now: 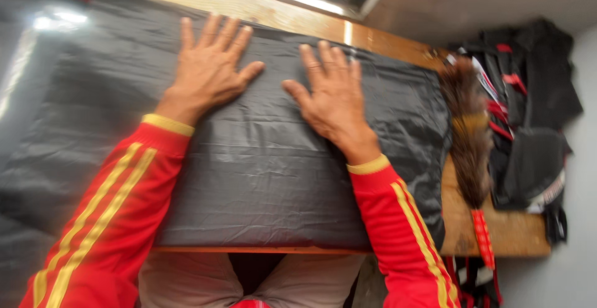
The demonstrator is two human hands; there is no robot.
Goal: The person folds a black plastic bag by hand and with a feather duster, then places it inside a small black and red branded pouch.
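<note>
Here, a wooden table (497,227) fills most of the head view, running from the near edge above the person's knees up toward a bright window strip at the top. Nearly all of its top is covered by a large black plastic sheet (261,177), which is creased and slightly shiny; it hangs off the table on the left side and reaches close to the near edge, while a bare band of wood shows along the far side and at the right end.

At the right end of the table, against the wall, lies a heap of black bags (528,121) with red straps and trim, partly spilling over the edge. Just beside the heap, and touching the right border of the sheet, lies a brown feather duster (467,140) with a red handle that points toward the near edge.

Both arms wear red sleeves with yellow stripes and yellow cuffs. The left hand (208,68) lies flat on the sheet, palm down, fingers spread and pointing away from the person, gripping nothing. The right hand (333,96) rests the same way just beside it, open and pressed flat on the plastic, thumb stretched toward the left hand. The two hands are near each other but do not touch.
</note>
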